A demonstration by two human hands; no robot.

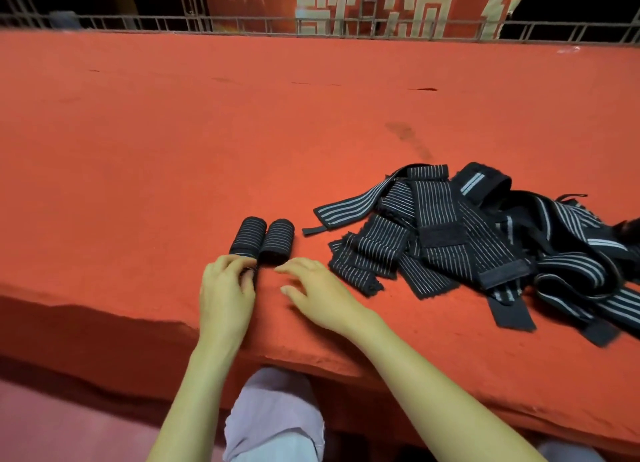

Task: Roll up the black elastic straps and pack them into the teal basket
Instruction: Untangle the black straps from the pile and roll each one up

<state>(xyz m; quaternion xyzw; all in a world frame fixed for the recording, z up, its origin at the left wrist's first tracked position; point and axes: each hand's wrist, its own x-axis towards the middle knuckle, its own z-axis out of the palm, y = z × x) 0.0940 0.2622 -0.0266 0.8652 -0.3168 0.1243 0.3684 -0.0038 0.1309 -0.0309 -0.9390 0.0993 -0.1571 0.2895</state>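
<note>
A red cloth-covered table stands before a metal railing and a red banner. Near the front edge, two rolled straps lie side by side, touching. The person's left hand curls its fingers round a dark bit of strap just in front of them, mostly hidden. The right hand lies relaxed and open alongside, holding nothing. A pile of loose straps waits to the right; the teal basket is out of view. The elastic could spring a roll open if it is let go slack, and a nudge could send the finished rolls over the edge.
</note>
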